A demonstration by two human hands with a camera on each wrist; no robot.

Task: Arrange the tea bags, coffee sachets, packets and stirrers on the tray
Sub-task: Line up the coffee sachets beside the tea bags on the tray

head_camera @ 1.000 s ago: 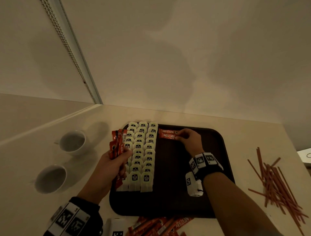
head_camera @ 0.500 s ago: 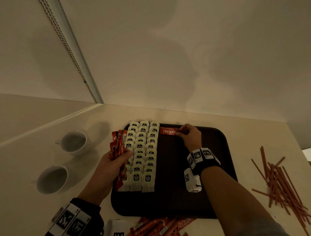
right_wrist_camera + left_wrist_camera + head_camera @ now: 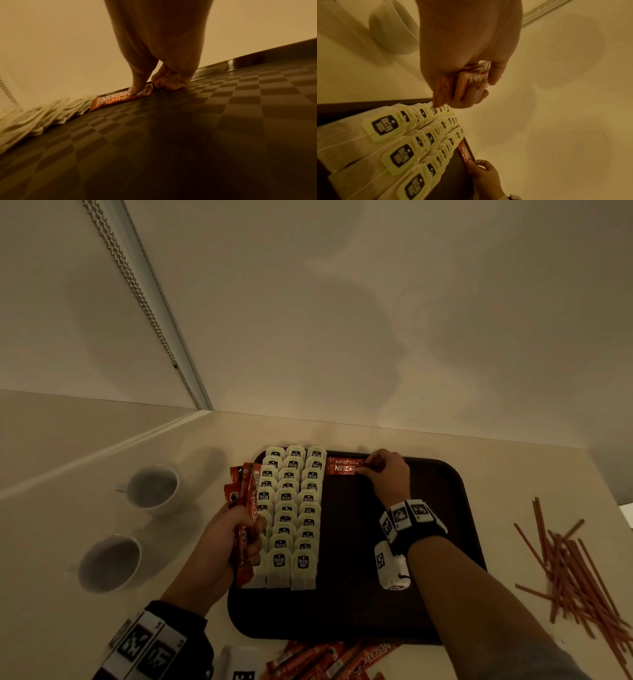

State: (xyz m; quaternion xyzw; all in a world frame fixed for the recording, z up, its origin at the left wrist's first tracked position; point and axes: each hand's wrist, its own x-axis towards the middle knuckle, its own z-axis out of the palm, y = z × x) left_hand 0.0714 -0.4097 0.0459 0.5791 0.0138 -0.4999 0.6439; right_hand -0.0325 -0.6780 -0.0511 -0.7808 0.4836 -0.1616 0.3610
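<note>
Coffee sachets (image 3: 244, 501) stand bunched in the left hand (image 3: 222, 537), gripped over the tray's (image 3: 455, 494) left edge, right of two cups (image 3: 150, 489). Tea bags (image 3: 291, 515) fill three rows. The right hand (image 3: 385, 474) pinches one sachet (image 3: 344, 466) lying flat by the far rim. Stirrers (image 3: 575, 570) lie on the worktop (image 3: 513, 470).

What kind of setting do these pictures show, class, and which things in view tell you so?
Probably a hotel-style refreshment counter: a dark tray lined with tea bags, Nescafé coffee sachets, two white cups and loose stirrers on a pale worktop.
</note>
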